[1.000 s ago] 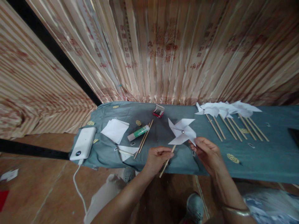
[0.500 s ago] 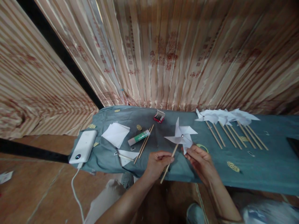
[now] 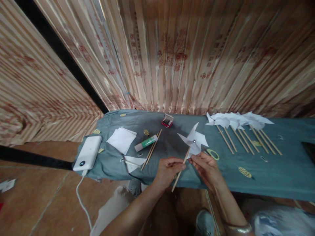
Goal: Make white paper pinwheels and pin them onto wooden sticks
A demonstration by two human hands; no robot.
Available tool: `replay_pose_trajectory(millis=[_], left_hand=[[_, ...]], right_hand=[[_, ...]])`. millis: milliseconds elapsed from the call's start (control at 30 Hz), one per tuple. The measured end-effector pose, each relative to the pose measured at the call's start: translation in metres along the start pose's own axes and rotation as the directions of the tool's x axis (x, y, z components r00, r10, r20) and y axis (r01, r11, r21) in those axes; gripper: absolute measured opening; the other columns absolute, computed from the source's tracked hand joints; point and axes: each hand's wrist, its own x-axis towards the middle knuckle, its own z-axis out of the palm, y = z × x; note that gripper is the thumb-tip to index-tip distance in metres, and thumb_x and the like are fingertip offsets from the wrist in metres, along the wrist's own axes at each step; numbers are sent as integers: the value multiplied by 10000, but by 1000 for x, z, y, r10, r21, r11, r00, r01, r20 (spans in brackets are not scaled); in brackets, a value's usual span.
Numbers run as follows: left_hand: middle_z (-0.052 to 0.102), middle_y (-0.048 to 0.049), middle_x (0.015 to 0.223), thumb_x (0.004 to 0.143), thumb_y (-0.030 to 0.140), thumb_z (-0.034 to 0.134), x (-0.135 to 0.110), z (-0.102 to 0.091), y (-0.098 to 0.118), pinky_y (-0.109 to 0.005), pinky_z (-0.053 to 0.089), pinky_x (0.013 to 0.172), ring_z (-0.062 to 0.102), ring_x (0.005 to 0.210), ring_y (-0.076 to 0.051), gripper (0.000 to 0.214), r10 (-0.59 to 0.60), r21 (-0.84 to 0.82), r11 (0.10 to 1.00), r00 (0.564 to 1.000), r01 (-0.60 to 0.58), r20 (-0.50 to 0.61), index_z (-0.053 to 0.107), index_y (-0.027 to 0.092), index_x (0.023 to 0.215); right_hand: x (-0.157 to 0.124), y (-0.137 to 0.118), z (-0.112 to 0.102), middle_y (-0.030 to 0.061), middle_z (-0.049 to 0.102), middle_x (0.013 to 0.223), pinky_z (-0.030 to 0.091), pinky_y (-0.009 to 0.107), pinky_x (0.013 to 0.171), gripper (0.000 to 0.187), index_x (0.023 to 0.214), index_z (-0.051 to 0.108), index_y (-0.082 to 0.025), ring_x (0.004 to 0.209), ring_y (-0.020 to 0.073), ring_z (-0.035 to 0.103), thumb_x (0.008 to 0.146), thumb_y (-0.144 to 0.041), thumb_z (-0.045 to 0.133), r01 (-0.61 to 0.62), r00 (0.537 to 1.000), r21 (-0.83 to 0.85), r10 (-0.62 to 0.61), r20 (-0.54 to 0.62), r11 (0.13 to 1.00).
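Note:
A white paper pinwheel (image 3: 194, 140) with a metal pin at its centre sits on a thin wooden stick (image 3: 181, 167), held above the front of the teal-covered table (image 3: 270, 177). My left hand (image 3: 168, 169) pinches the stick near its middle. My right hand (image 3: 206, 167) has its fingertips pinched on the lower blade of the pinwheel, close to the stick.
Several finished pinwheels on sticks (image 3: 240, 126) lie at the back right. A glue stick (image 3: 146, 143), loose sticks (image 3: 152, 150), white paper squares (image 3: 121, 139), a small red box (image 3: 167, 120), a tape ring (image 3: 212, 154) and a white power bank (image 3: 88, 152) with its cable lie to the left. Patterned curtains hang behind.
The pinwheel's blades have turned round the pin. My right hand has slid left along the blade toward the stick. The left hand keeps its hold.

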Motion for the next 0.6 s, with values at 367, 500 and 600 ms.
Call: replay_pose_trajectory(millis=[367,500,600], left_hand=[[640,-6,516,396,406,872,-3,5,1,-238,394,535,490,486,-94,357,-30,14,999,999,29,17,756,161,630],[673,-24,563,394,410,880,-2,3,2,-237,413,550,521,507,-101,379,-35,-15,999,999,35,12,760,154,647],[685,-28,582,400,402,884,-1,2,2,-230,417,559,528,515,-96,380,-41,-23,999,999,41,1,763,150,657]], right_hand=[[1,4,-3,30,748,754,511,283,680,270,800,759,-221,688,159,653,593,-373,844,17,1000,-54,-17,-7,998],[2,1,-10,14,716,689,503,260,637,224,681,734,-218,638,139,614,601,-401,837,27,1000,-108,-26,13,994],[3,-8,-17,26,720,712,510,230,630,268,657,734,-209,659,131,621,600,-454,828,13,1000,-123,-12,7,992]])
